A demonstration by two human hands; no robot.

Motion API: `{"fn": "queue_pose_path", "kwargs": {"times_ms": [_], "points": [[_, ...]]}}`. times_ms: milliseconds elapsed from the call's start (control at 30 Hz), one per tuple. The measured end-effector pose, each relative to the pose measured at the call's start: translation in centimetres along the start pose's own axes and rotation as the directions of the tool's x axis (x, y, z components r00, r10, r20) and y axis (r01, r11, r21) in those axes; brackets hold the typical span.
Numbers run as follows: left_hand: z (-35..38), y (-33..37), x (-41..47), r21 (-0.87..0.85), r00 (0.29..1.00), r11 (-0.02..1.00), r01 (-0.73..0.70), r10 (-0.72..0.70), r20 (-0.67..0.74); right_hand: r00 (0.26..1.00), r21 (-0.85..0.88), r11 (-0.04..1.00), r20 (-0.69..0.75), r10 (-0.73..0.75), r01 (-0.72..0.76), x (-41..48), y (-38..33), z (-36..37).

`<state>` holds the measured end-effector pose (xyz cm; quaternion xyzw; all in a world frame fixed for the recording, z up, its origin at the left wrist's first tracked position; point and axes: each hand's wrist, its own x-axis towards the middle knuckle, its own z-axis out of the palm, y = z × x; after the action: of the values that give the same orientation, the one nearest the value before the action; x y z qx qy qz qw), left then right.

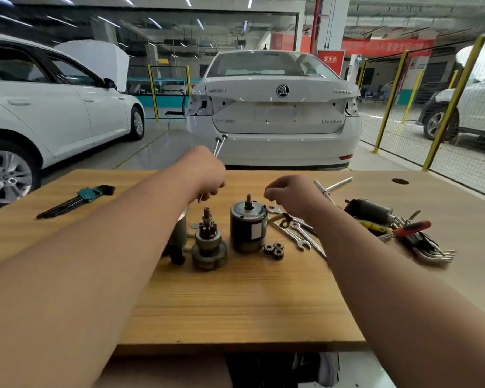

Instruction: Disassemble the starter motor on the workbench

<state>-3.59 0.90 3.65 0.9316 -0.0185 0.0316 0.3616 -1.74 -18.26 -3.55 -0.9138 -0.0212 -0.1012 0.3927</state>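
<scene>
While the starter motor (248, 228) stands upright in pieces mid-bench (235, 303), two bolts are in hand.
Far left lies a hex key set (79, 200). The left hand (207, 175) grips both through bolts (220, 140) together, likely to set them aside. The pinion drive (209, 245) stands just beside the motor. The right hand (289, 194) is curled; whether it pinches anything, I cannot tell. Spanners (297, 231) lie to the right.

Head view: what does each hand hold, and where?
Left hand grips two long silver metal bolts mid-shaft; whether right hand pinches anything cannot be told.
</scene>
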Motion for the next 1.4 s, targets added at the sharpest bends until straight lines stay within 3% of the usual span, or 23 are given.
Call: {"fn": "queue_pose_path", "kwargs": {"times_ms": [67,133,233,333,533,633,733,867,900,967,1000,1033,1100,1167,1233,1267,1333,1400], "points": [[0.2,-0.1,1.9,0.170,0.991,0.984,0.053,-0.073,0.116,0.996,-0.003,0.996,0.024,0.088,-0.088,1.2,-0.4,0.3],[0.7,-0.6,3.9,0.168,0.941,0.971,0.170,-0.211,0.265,0.983,-0.035,0.987,0.095,0.159,-0.157,2.7,-0.5,0.8],[2.1,-1.3,6.1,0.167,0.780,0.923,0.346,-0.382,0.496,0.950,-0.100,0.969,0.201,0.240,-0.224,4.9,-0.6,1.9],[3.3,-1.5,7.5,0.209,0.655,0.888,0.410,-0.446,0.610,0.902,-0.132,0.940,0.268,0.338,-0.313,6.6,-0.5,2.8],[4.0,-3.1,9.7,0.336,0.636,0.845,0.416,-0.535,0.557,0.826,-0.314,0.915,0.422,0.373,-0.252,7.6,-0.4,4.3],[5.0,-3.8,9.9,0.352,0.627,0.839,0.415,-0.544,0.558,0.830,-0.413,0.900,0.448,0.333,-0.138,7.5,-0.4,4.6],[5.5,-3.6,9.6,0.389,0.666,0.862,0.325,-0.501,0.553,0.856,-0.422,0.900,0.418,0.303,-0.112,7.5,-0.2,4.6],[4.4,-2.9,8.9,0.194,0.818,0.932,0.308,-0.363,0.446,0.946,-0.144,0.961,0.193,0.261,-0.236,6.6,0.2,3.9],[3.9,-2.6,8.4,0.087,0.892,0.960,0.268,-0.281,0.354,0.962,-0.066,0.970,0.130,0.242,-0.235,6.0,0.1,3.3],[2.9,-2.8,7.0,-0.058,0.999,0.997,0.044,-0.043,0.022,0.976,0.091,0.972,0.014,0.216,-0.216,4.3,0.4,2.2],[2.3,-3.5,5.9,-0.023,0.978,0.995,-0.096,0.090,-0.186,0.973,0.181,0.958,-0.027,0.230,-0.221,3.2,0.6,1.7],[1.7,-4.5,4.4,0.068,0.908,0.976,-0.205,0.215,-0.359,0.967,0.258,0.940,-0.058,0.247,-0.225,2.1,1.0,1.4],[1.0,-7.9,1.8,0.228,0.781,0.941,-0.249,0.335,-0.528,0.960,0.330,0.920,-0.110,0.259,-0.210,-0.5,1.8,1.2],[1.2,-12.1,-0.1,0.207,0.822,0.974,-0.087,0.188,-0.538,0.957,0.336,0.926,-0.166,0.239,-0.173,-3.0,2.7,1.9],[1.8,-14.9,-1.6,0.029,0.905,0.995,0.100,-0.079,-0.418,0.959,0.299,0.942,-0.186,0.214,-0.153,-4.9,3.2,2.8],[2.2,-15.6,-1.9,-0.073,0.920,0.989,0.127,-0.145,-0.365,0.964,0.280,0.950,-0.181,0.193,-0.138,-5.4,3.3,3.3],[3.0,-15.6,-1.9,-0.141,0.931,0.986,0.091,-0.134,-0.338,0.973,0.270,0.957,-0.169,0.156,-0.106,-5.8,3.1,4.2],[3.5,-14.8,-1.5,-0.106,0.946,0.993,0.053,-0.084,-0.314,0.978,0.270,0.957,-0.145,0.151,-0.108,-5.6,2.9,4.7]]}}
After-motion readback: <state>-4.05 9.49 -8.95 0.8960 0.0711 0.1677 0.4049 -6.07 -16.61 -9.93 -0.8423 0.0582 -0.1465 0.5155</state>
